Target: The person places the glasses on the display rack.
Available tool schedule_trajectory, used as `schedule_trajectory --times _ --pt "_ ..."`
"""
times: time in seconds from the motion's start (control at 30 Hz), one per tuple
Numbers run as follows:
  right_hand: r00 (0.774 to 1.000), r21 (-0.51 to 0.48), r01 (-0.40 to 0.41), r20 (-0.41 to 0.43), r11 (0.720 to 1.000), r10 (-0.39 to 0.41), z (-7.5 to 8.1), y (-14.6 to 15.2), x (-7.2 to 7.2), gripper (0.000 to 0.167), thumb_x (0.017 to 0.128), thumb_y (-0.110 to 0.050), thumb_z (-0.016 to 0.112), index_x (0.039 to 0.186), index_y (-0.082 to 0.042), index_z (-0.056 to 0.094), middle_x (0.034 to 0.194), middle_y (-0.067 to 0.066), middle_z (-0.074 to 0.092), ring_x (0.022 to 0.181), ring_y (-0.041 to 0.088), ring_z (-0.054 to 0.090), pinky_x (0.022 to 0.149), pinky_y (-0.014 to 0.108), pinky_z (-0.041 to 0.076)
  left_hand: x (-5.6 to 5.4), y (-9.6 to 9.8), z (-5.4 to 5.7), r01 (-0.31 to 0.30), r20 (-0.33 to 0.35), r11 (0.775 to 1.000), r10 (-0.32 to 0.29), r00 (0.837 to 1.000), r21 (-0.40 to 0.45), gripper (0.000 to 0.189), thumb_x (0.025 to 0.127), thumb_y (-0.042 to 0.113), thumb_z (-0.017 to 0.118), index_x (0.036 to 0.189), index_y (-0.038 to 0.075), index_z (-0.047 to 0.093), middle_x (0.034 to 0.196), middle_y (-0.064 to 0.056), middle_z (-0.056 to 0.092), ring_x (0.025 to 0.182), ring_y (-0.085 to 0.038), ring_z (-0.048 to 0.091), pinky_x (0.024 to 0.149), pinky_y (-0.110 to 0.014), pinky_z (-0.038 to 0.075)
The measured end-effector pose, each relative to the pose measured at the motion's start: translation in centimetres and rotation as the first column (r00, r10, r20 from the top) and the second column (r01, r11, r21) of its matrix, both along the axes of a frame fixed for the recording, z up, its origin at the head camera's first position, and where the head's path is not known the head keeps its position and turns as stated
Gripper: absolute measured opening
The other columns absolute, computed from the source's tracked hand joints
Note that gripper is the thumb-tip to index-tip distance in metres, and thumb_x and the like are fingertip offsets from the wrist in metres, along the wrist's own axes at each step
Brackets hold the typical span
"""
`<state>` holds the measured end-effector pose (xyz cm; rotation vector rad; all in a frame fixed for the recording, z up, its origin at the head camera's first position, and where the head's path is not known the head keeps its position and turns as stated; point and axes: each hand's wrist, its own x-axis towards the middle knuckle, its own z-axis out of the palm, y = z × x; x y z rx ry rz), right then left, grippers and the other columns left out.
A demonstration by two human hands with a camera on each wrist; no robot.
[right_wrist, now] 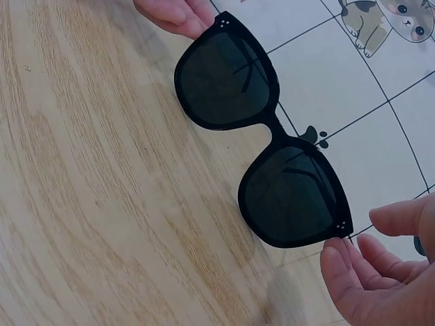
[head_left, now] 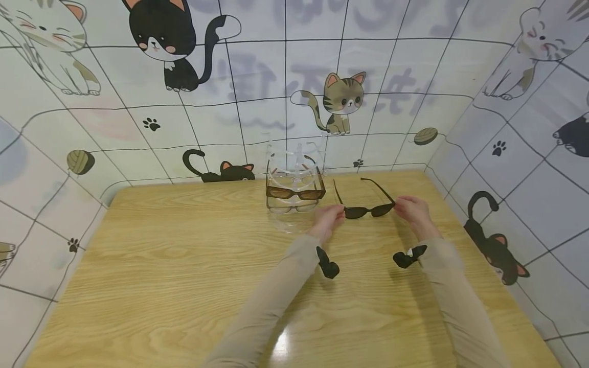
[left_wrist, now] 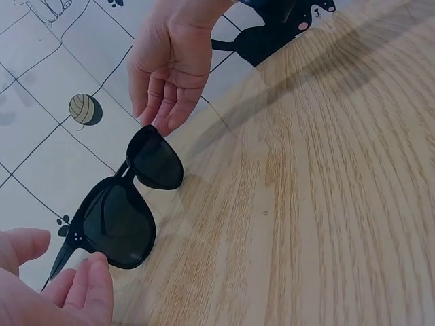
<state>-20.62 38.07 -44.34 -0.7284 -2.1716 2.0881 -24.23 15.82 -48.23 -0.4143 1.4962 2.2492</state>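
A pair of black sunglasses (head_left: 369, 211) with dark lenses has its temples unfolded toward the back wall. The lower lens rims are right at the tabletop in the left wrist view. At the left hinge corner is my left hand (head_left: 329, 221), its fingertips (left_wrist: 100, 261) against the frame and its thumb apart from it. On the opposite corner, my right hand (head_left: 414, 213) touches the frame with its fingertips (right_wrist: 334, 252), the thumb spread away. Just left of them stands a clear display rack (head_left: 288, 223) bearing brown-framed glasses (head_left: 295, 193) and other thin-framed pairs.
The wooden table (head_left: 184, 266) meets a white wall covering (head_left: 257, 128) printed with cats and grid lines at the back and sides. Black camera mounts (head_left: 327, 263) sit on both wrists, over beige sleeves (head_left: 271, 301).
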Motion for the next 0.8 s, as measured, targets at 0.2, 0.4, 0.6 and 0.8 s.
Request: schedule_trajectory --times 0.2,0.4,0.6,0.8 --pt "1.0 -0.026 0.001 0.006 1.0 -0.001 0.0 -0.1 0.1 0.024 0.095 -0.008 0.053 0.116 0.002 0.049 0.077 -0.01 0.059 0.071 0.001 0.059 0.073 0.016 0.053 0.1 0.1 0.2 -0.005 -0.005 1.0 0.005 1.0 -0.008 0.021 0.085 0.001 0.066 0.105 -0.006 0.066 0.086 -0.008 0.066 0.071 -0.011 0.063 0.085 -0.032 0.053" --pt "1.0 -0.071 0.001 0.002 0.998 -0.001 -0.1 0.0 0.5 0.033 0.094 -0.006 0.054 0.123 0.008 0.046 0.075 -0.008 0.06 0.069 0.002 0.06 0.069 0.015 0.053 0.2 0.1 0.4 -0.005 -0.017 1.0 0.005 1.0 -0.021 0.021 0.085 0.001 0.065 0.105 -0.005 0.066 0.082 -0.006 0.065 0.067 -0.01 0.061 0.083 -0.031 0.054" --pt "1.0 -0.075 -0.013 0.0 0.997 0.013 -0.4 0.2 1.4 0.031 0.093 -0.007 0.056 0.121 0.005 0.048 0.075 -0.008 0.062 0.069 0.003 0.06 0.068 0.015 0.053 0.4 -0.1 0.6 0.014 -0.029 1.0 -0.014 0.999 -0.017 0.023 0.085 0.0 0.065 0.108 -0.006 0.065 0.08 -0.005 0.064 0.065 -0.009 0.06 0.084 -0.033 0.054" --pt "0.999 -0.176 -0.028 -0.039 0.984 0.022 -0.3 0.2 2.6 0.02 0.093 -0.006 0.057 0.112 -0.001 0.053 0.08 -0.006 0.063 0.072 0.004 0.062 0.071 0.015 0.053 0.9 -0.5 1.2 0.044 -0.062 0.998 -0.046 0.997 -0.038 0.024 0.085 0.0 0.065 0.109 -0.006 0.063 0.086 -0.008 0.066 0.068 -0.012 0.062 0.082 -0.032 0.054"
